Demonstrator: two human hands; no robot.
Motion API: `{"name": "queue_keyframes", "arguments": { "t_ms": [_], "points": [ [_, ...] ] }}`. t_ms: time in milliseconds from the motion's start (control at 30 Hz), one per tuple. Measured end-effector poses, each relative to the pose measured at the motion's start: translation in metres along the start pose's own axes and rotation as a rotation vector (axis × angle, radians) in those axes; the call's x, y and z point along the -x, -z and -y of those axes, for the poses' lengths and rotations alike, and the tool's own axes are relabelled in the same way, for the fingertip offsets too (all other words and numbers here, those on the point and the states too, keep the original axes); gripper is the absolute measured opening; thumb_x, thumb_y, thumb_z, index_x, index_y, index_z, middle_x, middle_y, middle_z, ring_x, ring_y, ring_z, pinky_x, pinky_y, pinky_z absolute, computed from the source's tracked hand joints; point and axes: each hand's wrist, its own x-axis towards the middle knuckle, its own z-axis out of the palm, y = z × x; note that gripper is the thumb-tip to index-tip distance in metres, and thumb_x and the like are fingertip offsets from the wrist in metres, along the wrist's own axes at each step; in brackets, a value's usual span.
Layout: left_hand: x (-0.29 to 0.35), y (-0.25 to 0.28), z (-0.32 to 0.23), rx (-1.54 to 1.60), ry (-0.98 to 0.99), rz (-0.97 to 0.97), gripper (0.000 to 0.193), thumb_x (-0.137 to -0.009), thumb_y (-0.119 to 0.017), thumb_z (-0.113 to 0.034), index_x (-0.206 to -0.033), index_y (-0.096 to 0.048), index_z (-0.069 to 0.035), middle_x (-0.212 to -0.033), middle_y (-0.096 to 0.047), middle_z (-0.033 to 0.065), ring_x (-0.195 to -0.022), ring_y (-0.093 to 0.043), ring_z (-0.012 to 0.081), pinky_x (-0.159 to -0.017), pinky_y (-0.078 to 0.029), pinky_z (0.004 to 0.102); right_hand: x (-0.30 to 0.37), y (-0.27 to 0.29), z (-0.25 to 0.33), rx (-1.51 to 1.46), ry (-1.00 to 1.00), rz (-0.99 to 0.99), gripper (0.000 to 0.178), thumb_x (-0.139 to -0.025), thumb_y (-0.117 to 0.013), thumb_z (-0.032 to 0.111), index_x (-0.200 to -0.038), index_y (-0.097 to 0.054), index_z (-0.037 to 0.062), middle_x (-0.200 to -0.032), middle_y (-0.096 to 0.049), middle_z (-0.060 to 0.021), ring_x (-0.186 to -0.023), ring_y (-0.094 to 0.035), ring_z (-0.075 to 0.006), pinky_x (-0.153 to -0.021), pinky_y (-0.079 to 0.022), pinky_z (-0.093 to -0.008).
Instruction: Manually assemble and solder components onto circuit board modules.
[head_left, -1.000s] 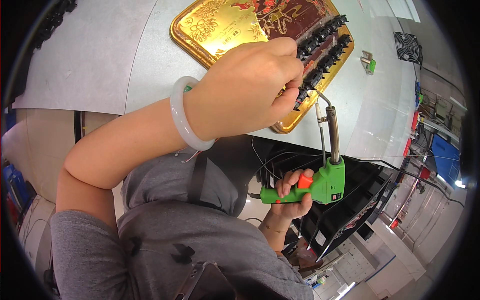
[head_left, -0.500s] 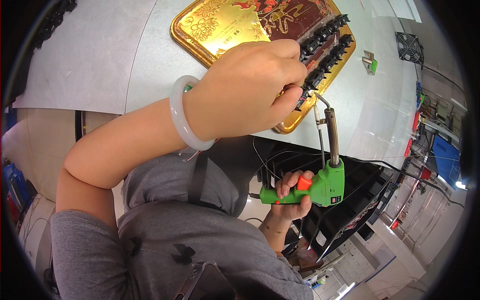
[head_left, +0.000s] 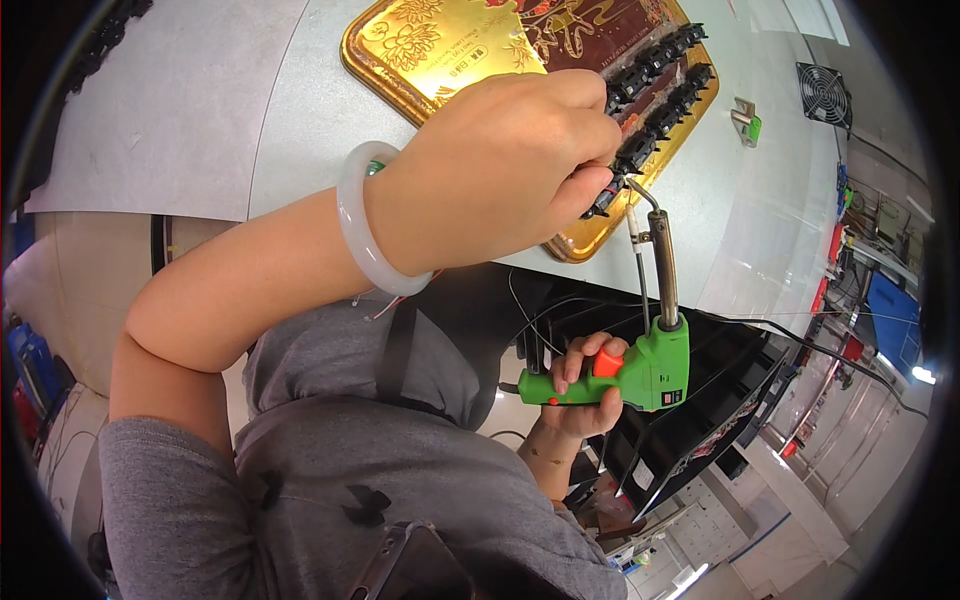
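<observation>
My left hand (head_left: 510, 165), with a pale bangle at the wrist, is closed in a pinch over the near end of a row of black plastic parts (head_left: 655, 130). Thin red and white wires (head_left: 395, 303) trail out from beneath it; its fingertips are mostly hidden. In my right hand (head_left: 590, 385) is a green soldering gun (head_left: 655, 370) with an orange trigger, its metal barrel upright. The bent tip (head_left: 640, 188) meets the near end of that row, beside my left fingertips. A thin feed tube (head_left: 641, 270) runs along the barrel. Beneath the parts lies a gold and maroon tin lid (head_left: 440, 60).
A second row of black parts (head_left: 660, 62) lies alongside on the lid. To the right, a small metal piece with green (head_left: 746, 122) rests on the pale table (head_left: 310, 130), near a black fan (head_left: 823, 93). A black cable (head_left: 790, 328) runs right from the gun; black bins (head_left: 690, 440) stand below.
The soldering tip has moved slightly left, onto the black parts. The lid and its rows have shifted a little to the right. Both hands keep their grips.
</observation>
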Motion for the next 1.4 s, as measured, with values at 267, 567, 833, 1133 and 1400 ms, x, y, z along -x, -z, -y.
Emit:
{"name": "queue_keyframes", "arguments": {
  "t_ms": [267, 567, 833, 1133, 1400],
  "points": [
    [0.001, -0.001, 0.000, 0.004, 0.000, 0.001, 0.011, -0.073, -0.061, -0.008, -0.069, -0.052, -0.003, -0.072, -0.047, 0.0072, -0.060, -0.051, 0.0228, -0.055, -0.041, 0.0306, 0.000, 0.005, -0.003, 0.000, 0.011, -0.011, 0.045, -0.075, -0.061, 0.028, -0.106, -0.044, 0.0010, -0.097, -0.047, -0.0160, -0.067, -0.047, -0.0163, -0.047, -0.041, -0.0232],
    [0.001, -0.002, 0.001, 0.008, -0.007, 0.000, 0.011, -0.072, -0.061, -0.007, -0.068, -0.052, -0.003, -0.071, -0.047, 0.0073, -0.060, -0.051, 0.0232, -0.055, -0.041, 0.0306, 0.000, 0.005, -0.006, 0.015, 0.016, -0.022, 0.045, -0.074, -0.062, 0.028, -0.106, -0.044, 0.0014, -0.097, -0.047, -0.0155, -0.067, -0.048, -0.0164, -0.049, -0.041, -0.0241],
    [0.002, 0.000, 0.001, 0.001, -0.008, 0.024, 0.012, -0.072, -0.062, -0.008, -0.068, -0.052, -0.003, -0.072, -0.047, 0.0073, -0.062, -0.050, 0.0229, -0.055, -0.040, 0.0306, -0.002, 0.004, -0.012, 0.114, 0.035, -0.004, 0.040, -0.075, -0.060, 0.025, -0.104, -0.044, 0.0030, -0.095, -0.046, -0.0128, -0.068, -0.045, -0.0150, -0.051, -0.042, -0.0216],
    [0.002, -0.001, 0.001, -0.002, -0.007, 0.017, 0.012, -0.072, -0.062, -0.009, -0.068, -0.052, -0.003, -0.072, -0.047, 0.0071, -0.061, -0.050, 0.0223, -0.055, -0.040, 0.0304, -0.002, 0.008, -0.027, 0.287, 0.121, -0.017, 0.038, -0.075, -0.060, 0.022, -0.105, -0.044, 0.0037, -0.088, -0.050, -0.0152, -0.070, -0.047, -0.0162, -0.056, -0.043, -0.0244],
    [0.002, -0.001, 0.001, 0.007, -0.014, 0.025, 0.012, -0.071, -0.063, -0.008, -0.068, -0.053, -0.003, -0.071, -0.048, 0.0069, -0.060, -0.050, 0.0219, -0.054, -0.040, 0.0299, -0.005, 0.015, -0.036, 0.403, 0.188, -0.010, 0.036, -0.076, -0.057, 0.020, -0.105, -0.043, 0.0032, -0.080, -0.052, -0.0157, -0.069, -0.047, -0.0175, -0.058, -0.043, -0.0248]
  ]
}}
